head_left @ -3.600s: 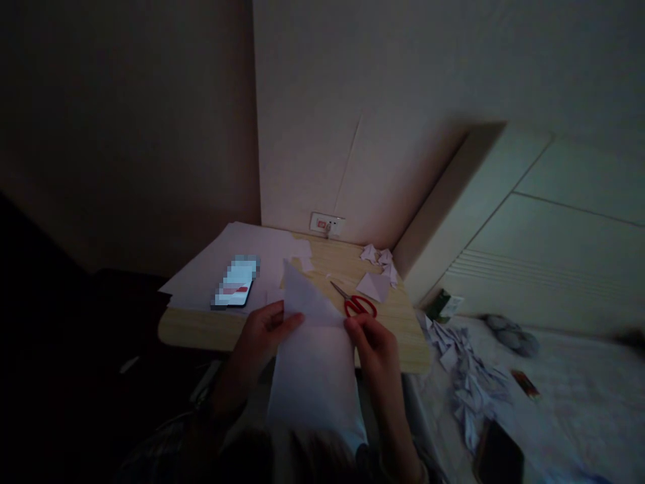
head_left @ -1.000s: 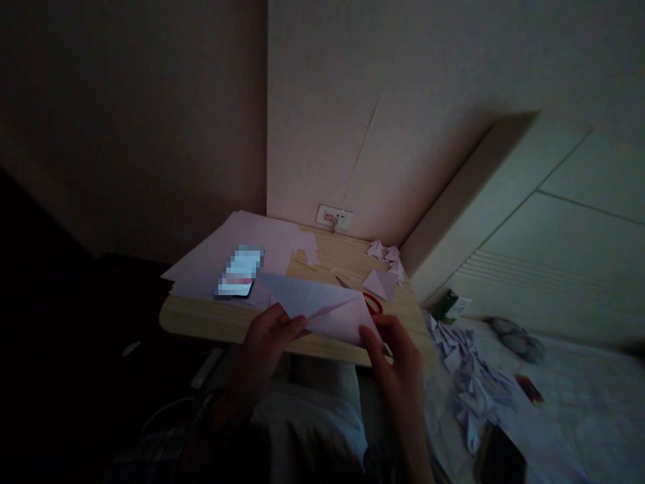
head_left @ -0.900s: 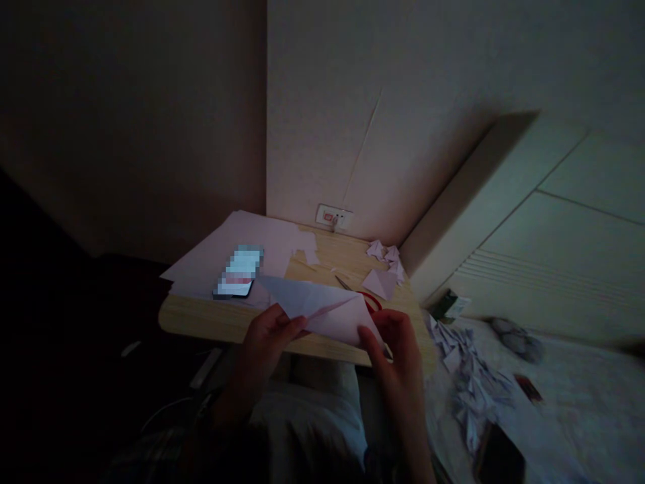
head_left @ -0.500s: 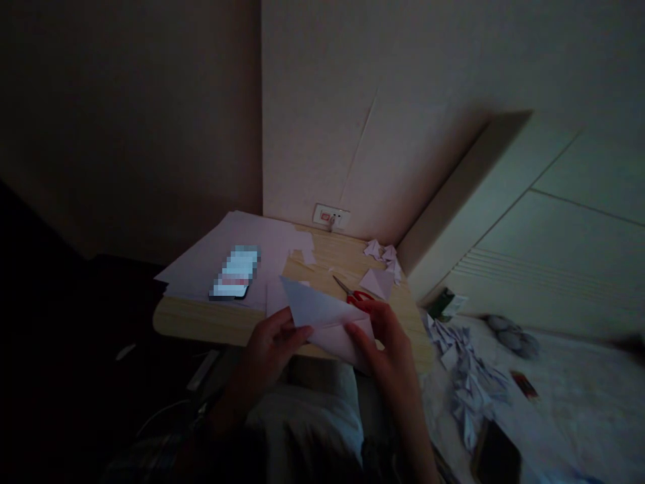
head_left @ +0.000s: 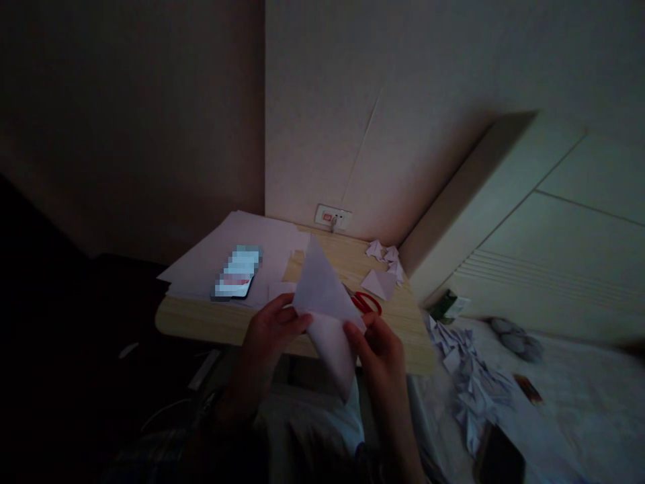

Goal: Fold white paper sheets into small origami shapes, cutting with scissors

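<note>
Left hand [head_left: 272, 327], right hand [head_left: 380, 346]: both nearly closed, pinching opposite edges of folded white paper [head_left: 322, 289], thumbs uppermost.

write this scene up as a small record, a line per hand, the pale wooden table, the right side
left hand: pinching left edge of folded white paper sheet
right hand: pinching the sheet's right edge
pale wooden table: dark-edged phone with lit screen on stacked white paper sheets; red-handled metal scissors partly hidden behind held sheet; small folded white paper shapes at far right
right side: heap of folded white paper pieces on white bedding; dark flat rectangular object nearby
</note>
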`<state>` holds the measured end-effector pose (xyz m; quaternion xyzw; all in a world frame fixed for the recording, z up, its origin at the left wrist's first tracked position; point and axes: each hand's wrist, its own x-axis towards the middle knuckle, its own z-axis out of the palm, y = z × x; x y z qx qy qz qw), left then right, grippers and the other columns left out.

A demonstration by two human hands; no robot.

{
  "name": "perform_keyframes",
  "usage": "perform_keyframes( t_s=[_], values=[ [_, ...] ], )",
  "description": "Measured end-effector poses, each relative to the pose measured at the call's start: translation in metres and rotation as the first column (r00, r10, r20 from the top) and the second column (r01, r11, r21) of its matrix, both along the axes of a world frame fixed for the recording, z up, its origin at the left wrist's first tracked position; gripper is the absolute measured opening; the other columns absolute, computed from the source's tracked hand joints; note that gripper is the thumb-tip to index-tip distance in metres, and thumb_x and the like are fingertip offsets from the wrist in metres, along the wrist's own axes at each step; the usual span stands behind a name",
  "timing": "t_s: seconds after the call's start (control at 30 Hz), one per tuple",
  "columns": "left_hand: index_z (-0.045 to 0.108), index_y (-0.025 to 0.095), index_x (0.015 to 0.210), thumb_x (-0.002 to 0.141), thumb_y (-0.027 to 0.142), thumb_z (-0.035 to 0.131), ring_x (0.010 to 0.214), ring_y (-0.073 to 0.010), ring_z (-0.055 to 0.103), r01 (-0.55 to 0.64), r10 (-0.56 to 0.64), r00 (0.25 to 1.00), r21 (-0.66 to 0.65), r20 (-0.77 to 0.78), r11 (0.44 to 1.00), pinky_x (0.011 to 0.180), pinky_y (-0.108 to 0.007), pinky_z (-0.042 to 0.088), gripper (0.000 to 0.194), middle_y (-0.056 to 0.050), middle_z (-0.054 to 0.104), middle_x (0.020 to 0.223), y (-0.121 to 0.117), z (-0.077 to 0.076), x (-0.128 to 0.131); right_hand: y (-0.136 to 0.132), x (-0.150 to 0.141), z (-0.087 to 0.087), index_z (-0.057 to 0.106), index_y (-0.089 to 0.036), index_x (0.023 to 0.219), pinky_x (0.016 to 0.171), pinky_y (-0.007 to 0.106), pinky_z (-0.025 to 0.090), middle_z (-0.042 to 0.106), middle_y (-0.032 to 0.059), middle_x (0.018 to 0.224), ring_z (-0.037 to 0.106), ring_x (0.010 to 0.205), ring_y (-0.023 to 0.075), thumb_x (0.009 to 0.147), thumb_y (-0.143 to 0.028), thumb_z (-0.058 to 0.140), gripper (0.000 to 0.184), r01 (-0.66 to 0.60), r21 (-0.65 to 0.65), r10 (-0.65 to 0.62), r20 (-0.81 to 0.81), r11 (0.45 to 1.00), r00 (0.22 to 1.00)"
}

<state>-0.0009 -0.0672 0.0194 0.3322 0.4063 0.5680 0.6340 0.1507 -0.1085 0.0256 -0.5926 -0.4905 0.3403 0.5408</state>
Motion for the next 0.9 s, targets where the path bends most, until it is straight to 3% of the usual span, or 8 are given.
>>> perform_keyframes(
  t_s=[0.2,0.37,0.47,0.63,0.9],
  values=[
    [0.067,0.015,0.081,0.055,0.025,0.084,0.064,-0.0121,0.066,-0.058,0.059,0.998,-0.022,0.034,0.998,0.064,-0.019,0.050,0.032,0.003,0.072,0.064,0.002,0.004,-0.002,0.001,0.000,0.000,0.061,-0.018,0.065,0.060,0.025,0.041,0.058,-0.0005,0.062,0.054,0.064,0.0161,0.081,-0.040,0.062,0.027,-0.152,-0.037,0.153,0.031,0.988,0.988],
    [0.067,0.016,0.073,0.052,0.023,0.082,0.068,-0.0175,0.069,-0.129,0.129,0.988,-0.002,-0.086,0.992,0.066,-0.025,0.053,0.027,0.000,0.073,0.068,0.004,0.007,-0.006,0.001,-0.001,-0.003,0.062,-0.017,0.059,0.064,0.027,0.046,0.055,-0.0010,0.056,0.056,0.064,0.0172,0.080,-0.039,0.063,0.031,-0.194,-0.069,0.199,0.073,0.979,0.977],
    [0.067,0.018,0.070,0.055,0.024,0.081,0.071,-0.0198,0.070,-0.107,0.115,0.976,0.053,-0.185,0.993,0.065,-0.025,0.054,0.021,-0.001,0.074,0.070,0.004,0.010,-0.007,0.001,-0.003,-0.003,0.067,-0.017,0.064,0.065,0.027,0.049,0.057,-0.0011,0.057,0.057,0.066,0.0178,0.078,-0.039,0.066,0.026,-0.209,-0.056,0.212,0.041,0.976,0.977],
    [0.066,0.019,0.064,0.055,0.024,0.080,0.061,-0.0176,0.067,-0.012,0.037,0.966,0.097,-0.255,0.995,0.054,-0.022,0.050,0.017,0.000,0.071,0.061,0.001,0.017,-0.006,0.001,-0.008,-0.002,0.073,-0.015,0.083,0.063,0.029,0.050,0.068,0.0031,0.068,0.060,0.065,0.0187,0.076,-0.041,0.069,0.027,-0.132,-0.051,0.131,-0.027,0.990,0.991],
    [0.067,0.018,0.065,0.059,0.023,0.078,0.061,-0.0162,0.067,0.089,-0.044,0.956,0.144,-0.291,0.986,0.059,-0.021,0.051,0.013,0.001,0.071,0.061,-0.002,0.018,-0.004,0.000,-0.017,0.000,0.073,-0.014,0.077,0.061,0.029,0.051,0.073,0.0060,0.071,0.064,0.066,0.0203,0.068,-0.043,0.073,0.030,0.023,-0.046,-0.029,-0.126,0.999,0.992]
  ],
)
